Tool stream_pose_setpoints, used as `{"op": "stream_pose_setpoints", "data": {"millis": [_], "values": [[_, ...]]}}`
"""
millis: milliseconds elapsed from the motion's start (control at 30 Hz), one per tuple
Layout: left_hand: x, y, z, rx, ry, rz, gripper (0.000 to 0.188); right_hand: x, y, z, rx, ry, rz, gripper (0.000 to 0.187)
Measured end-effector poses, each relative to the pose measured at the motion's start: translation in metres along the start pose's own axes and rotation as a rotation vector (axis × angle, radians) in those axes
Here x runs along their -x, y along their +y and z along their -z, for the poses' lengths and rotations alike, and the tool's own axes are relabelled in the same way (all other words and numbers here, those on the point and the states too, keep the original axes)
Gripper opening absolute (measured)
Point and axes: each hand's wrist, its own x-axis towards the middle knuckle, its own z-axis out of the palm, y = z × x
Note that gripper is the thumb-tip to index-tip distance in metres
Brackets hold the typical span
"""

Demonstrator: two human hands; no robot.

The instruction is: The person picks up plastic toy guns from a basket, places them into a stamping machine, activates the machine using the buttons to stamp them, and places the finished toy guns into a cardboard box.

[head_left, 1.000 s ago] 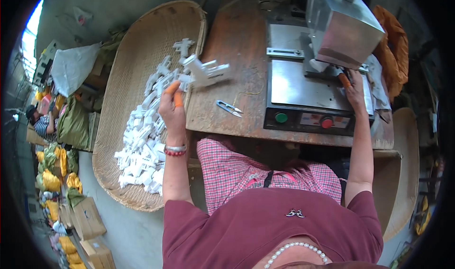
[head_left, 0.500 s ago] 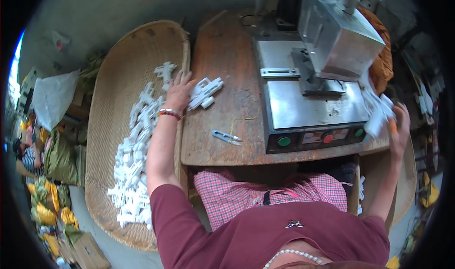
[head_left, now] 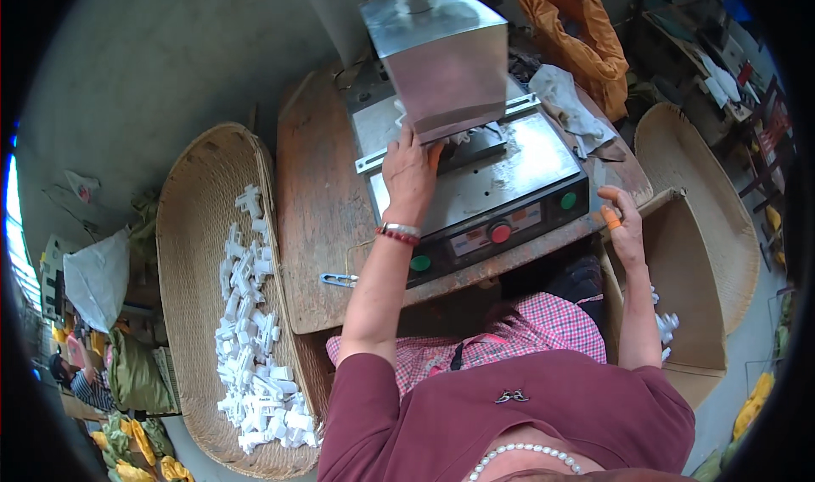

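Observation:
My left hand (head_left: 407, 176) reaches under the metal head (head_left: 441, 66) of a bench press machine. Its fingers are closed on a white moulded plastic part (head_left: 399, 109), mostly hidden by the hand and the head. Over a cardboard box (head_left: 692, 270) at the right, my right hand (head_left: 624, 227) is open, fingers loosely bent, with nothing seen in it. Orange covers sit on fingers of both hands. Several white plastic parts (head_left: 666, 325) lie in that box. Many more white parts (head_left: 255, 355) are heaped in a long woven basket (head_left: 191, 253) on the left.
Blue-handled thread snips (head_left: 338, 279) lie on the worn wooden table (head_left: 310, 193). The machine's front panel has green buttons (head_left: 568, 200) and a red button (head_left: 499, 232). Behind it are a crumpled clear bag (head_left: 564, 100) and an orange sack (head_left: 607, 53). Another woven tray (head_left: 734, 227) stands far right.
My left hand has moved from the basket's edge to under the press head; the part on the table is gone from there. My right hand has let go of its white part and lowered.

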Motion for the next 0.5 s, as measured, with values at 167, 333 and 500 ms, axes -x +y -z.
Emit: {"op": "stream_pose_setpoints", "data": {"millis": [167,333,500], "values": [[-0.021,0.032,-0.039,-0.219,0.336,-0.188,0.025,0.015,0.023,0.007,-0.063,0.035,-0.081,0.026],[0.004,0.026,-0.028,-0.074,-0.026,-0.049,0.032,-0.029,0.047,-0.020,-0.015,0.037,-0.065,0.048],[0.084,0.015,0.031,0.085,-0.016,-0.107,0.066,-0.054,0.078,-0.046,-0.165,-0.247,-0.083,0.066]]}}
